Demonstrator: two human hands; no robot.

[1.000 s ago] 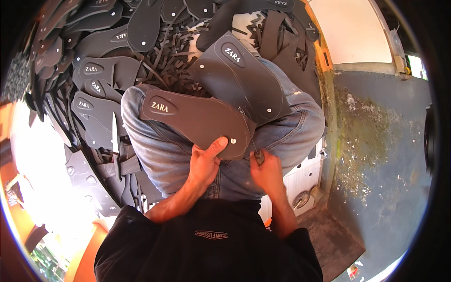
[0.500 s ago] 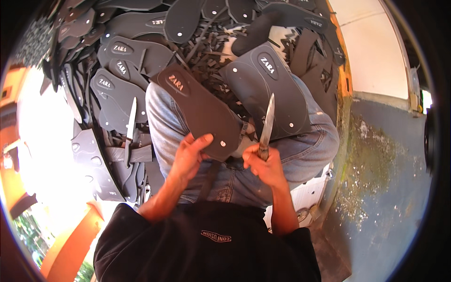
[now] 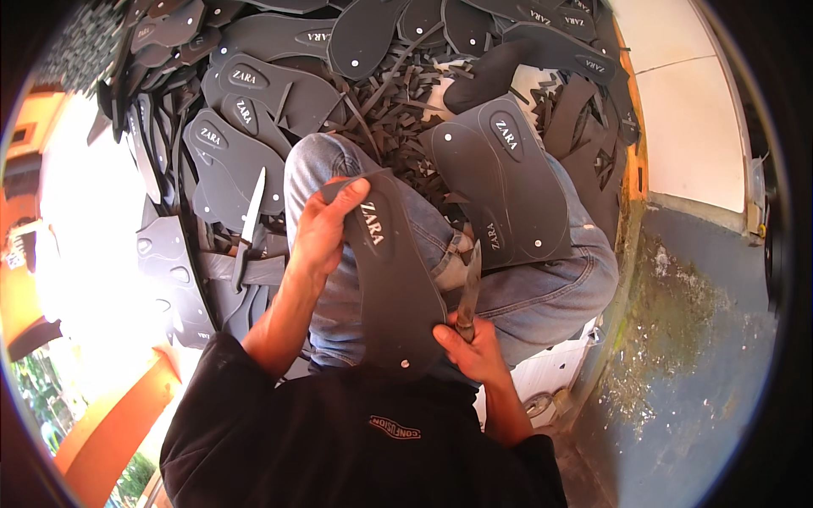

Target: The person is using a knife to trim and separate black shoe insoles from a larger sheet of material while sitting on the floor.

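Observation:
Over my lap lies a dark grey foam sandal sole (image 3: pixel 394 288) with a raised oval label and a small white dot. My left hand (image 3: pixel 323 227) is closed on its far end, thumb on top beside the label. My right hand (image 3: pixel 476 349) grips a knife (image 3: pixel 470 284) by its handle, the worn blade pointing up and away from me. The right thumb is at the sole's right edge, near its lower end. On my right leg rests a wider foam sheet (image 3: pixel 508 190) with sole outlines marked on it.
A second knife (image 3: pixel 253 212) with a dark handle lies on foam pieces left of my knee. Many cut soles (image 3: pixel 233 161) are piled left and ahead. Dark foam scraps (image 3: pixel 394 118) cover the ground beyond my legs. A stained blue-grey wall (image 3: pixel 694 322) stands on the right.
My left hand has shifted from the sole's near end to its far end. The sole has come closer to my body and turned more upright. The right hand, still holding the knife, has moved lower.

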